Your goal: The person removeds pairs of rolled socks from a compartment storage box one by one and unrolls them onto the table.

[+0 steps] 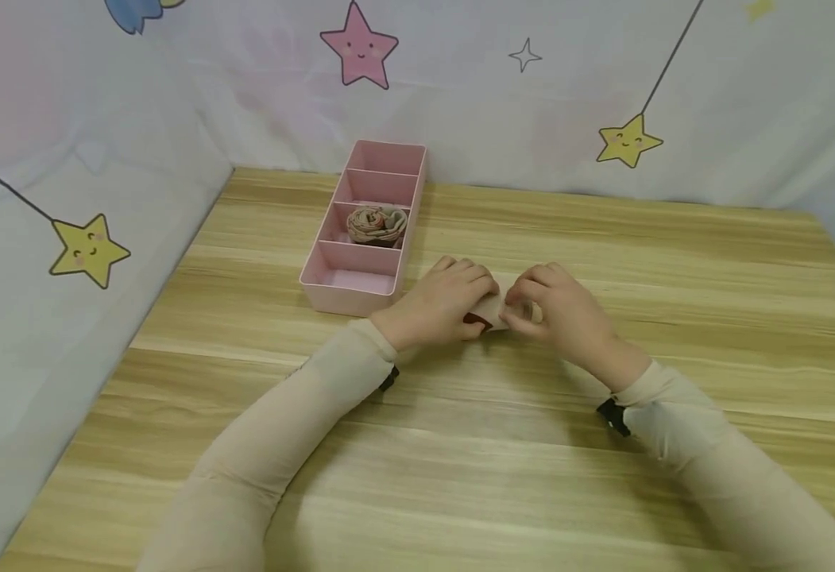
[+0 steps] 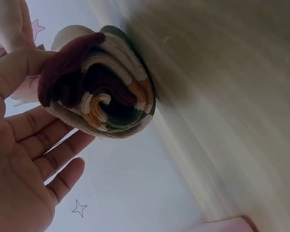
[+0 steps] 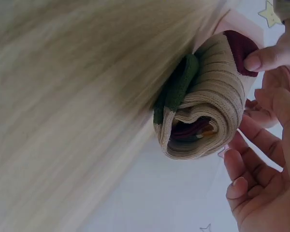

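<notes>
The head view shows only a beige patch and a dark red corner of the knitted roll [image 1: 492, 310], right of the pink box [image 1: 349, 301]; the left wrist view reveals its coiled end with orange bands, the right its ribbed side and green flap. The left hand [image 1: 446, 298] grips it; the right hand [image 1: 567, 318] pinches its edge. The box's second compartment from the near end holds another roll [image 1: 374, 226]. Right of the box, the bench [image 1: 496, 453] stretches widely; behind it hangs a curtain [image 1: 474, 127].

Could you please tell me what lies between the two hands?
In the head view, a knit roll lies between the left hand and right hand.
</notes>
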Demonstrator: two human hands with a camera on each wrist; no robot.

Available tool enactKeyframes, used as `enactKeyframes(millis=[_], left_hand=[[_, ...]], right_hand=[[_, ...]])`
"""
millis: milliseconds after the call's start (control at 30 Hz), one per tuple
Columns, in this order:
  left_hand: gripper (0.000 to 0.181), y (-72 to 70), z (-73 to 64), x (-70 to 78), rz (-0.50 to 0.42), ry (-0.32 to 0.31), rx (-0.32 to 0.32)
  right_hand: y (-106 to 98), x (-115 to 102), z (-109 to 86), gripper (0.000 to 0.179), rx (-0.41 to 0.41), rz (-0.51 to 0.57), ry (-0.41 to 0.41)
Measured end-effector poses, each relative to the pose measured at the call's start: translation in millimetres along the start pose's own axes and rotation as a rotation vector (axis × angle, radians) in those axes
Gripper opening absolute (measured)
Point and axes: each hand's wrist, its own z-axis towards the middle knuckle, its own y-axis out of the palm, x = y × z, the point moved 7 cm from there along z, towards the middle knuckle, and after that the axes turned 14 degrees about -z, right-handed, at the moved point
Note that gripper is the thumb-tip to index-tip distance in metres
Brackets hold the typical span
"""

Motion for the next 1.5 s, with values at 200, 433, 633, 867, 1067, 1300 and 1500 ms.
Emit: enactKeyframes(millis=[200, 433, 633, 867, 1067, 1300, 1500], left_hand=[[0.036, -4.9, 2.3, -4.1, -0.039, -0.012, 0.008], [0.03, -7.2, 5.6, -6.5, -0.064, -0.039, 0.002], [0.027, -6.8, 4.0, -8.8, -0.086, -0.057, -0.025], [0.026, -12.8, -3.1, -6.4, -0.072, -0.03, -0.019], [0.025, -24.2, -10.1, -2.2, -0.077, 0.005, 0.045], [0.019, -37.1, -17.8, 9.2, -0.024, 0.082, 0.2], [0.017, -30.0, -20.2, 11.8, 0.077, 0.114, 0.233]], right_hand=[[0.7, -7.6, 2.8, 0.035, 0.019, -0.115, -0.159], [5.1, -8.4, 6.9, 0.044, 0.009, -0.219, -0.229], [9.5, -9.0, 11.1, 0.035, -0.026, -0.201, -0.218], [9.7, -9.8, 15.1, 0.033, -0.083, -0.14, -0.175], [10.3, -8.9, 19.7, 0.032, -0.135, -0.087, -0.146], [12.0, 0.1, 30.6, 0.03, -0.2, -0.038, -0.094], [20.8, 15.5, 42.7, 0.032, -0.32, 0.021, -0.026]])
